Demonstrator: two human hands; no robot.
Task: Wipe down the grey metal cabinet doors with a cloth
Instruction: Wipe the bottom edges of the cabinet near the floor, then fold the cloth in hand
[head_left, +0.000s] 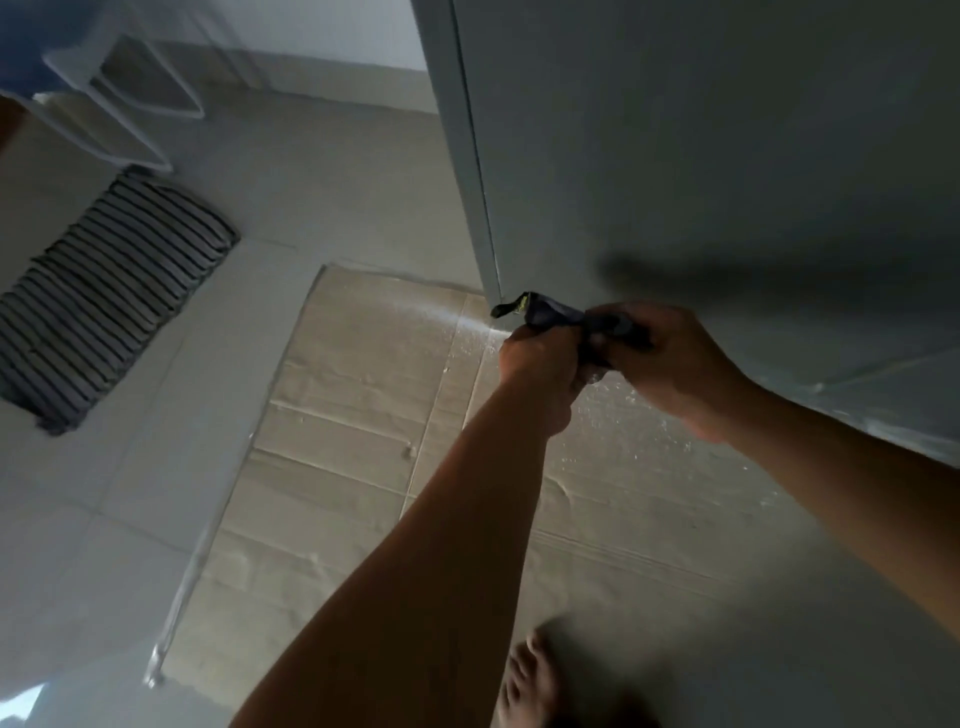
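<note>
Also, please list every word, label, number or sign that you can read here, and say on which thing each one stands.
None can be read.
Cloth, held by the left hand and the right hand: a small yellow-green patch near its end, perhaps a tag, too blurred to read.
Cabinet door: plain grey, no label seen.
Cardboard on the floor: no print seen.
Striped mat: no text.
</note>
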